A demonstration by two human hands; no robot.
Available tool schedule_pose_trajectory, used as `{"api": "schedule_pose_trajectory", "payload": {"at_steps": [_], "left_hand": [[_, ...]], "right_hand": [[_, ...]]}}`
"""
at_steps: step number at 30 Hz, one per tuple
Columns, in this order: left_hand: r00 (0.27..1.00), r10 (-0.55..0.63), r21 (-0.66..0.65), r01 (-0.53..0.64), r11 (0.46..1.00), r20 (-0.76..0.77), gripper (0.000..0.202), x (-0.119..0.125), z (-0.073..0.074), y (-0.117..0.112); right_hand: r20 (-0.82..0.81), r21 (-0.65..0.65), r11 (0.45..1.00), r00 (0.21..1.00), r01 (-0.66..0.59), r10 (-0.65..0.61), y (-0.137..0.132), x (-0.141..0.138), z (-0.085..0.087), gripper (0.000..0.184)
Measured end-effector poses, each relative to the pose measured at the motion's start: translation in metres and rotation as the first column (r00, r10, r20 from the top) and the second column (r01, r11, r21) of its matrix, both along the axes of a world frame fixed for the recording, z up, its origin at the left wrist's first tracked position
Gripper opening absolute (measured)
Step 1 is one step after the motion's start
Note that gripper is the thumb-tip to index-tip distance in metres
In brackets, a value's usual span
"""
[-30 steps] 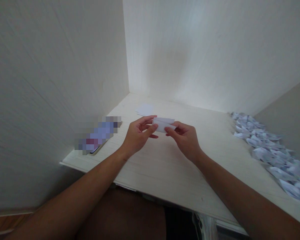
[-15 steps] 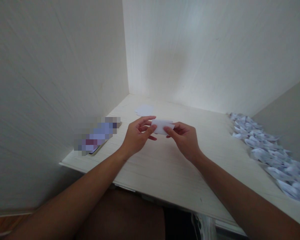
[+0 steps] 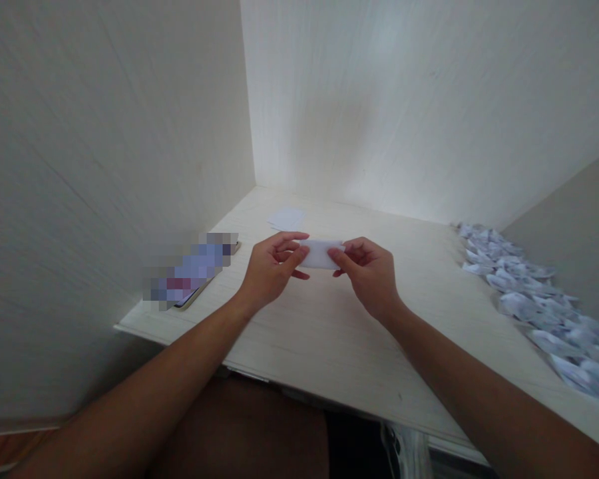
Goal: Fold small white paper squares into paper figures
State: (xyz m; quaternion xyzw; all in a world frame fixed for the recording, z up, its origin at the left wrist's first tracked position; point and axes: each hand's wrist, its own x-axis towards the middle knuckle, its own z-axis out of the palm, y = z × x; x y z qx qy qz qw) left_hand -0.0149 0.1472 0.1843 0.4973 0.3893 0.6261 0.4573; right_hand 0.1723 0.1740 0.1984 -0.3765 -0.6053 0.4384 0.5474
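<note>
A small folded white paper (image 3: pixel 319 254) is held just above the pale wooden desk (image 3: pixel 329 332), between both hands. My left hand (image 3: pixel 272 269) pinches its left end with thumb and forefinger. My right hand (image 3: pixel 367 273) pinches its right end the same way. The paper lies roughly level and looks folded flat into a narrow rectangle.
A stack of white paper sheets (image 3: pixel 286 217) lies near the desk's back left corner. A phone (image 3: pixel 194 273), blurred out, rests along the left edge. Several folded paper pieces (image 3: pixel 524 293) are heaped along the right side. Pale walls close in the desk on the left and back.
The paper's two layers, slightly apart a second ago, have been pressed together flat. Both hands have kept their place, with the right thumb shifting a little toward the left.
</note>
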Motion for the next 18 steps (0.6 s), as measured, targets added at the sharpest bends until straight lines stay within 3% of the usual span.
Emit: {"api": "schedule_pose_trajectory", "payload": {"at_steps": [14,18], "left_hand": [[0.999,0.031,0.015,-0.031,0.999,-0.008,0.037,-0.0018,-0.0003,0.0016],[1.0,0.019,-0.008,-0.019,1.0,0.008,0.037,-0.0023,0.0018,0.002]], "right_hand": [[-0.026,-0.052,0.998,0.999,-0.045,0.044,0.0003,0.0018,0.0021,0.046],[-0.015,-0.043,0.998,0.998,-0.055,0.054,0.0009,0.0021,0.0021,0.04]]}}
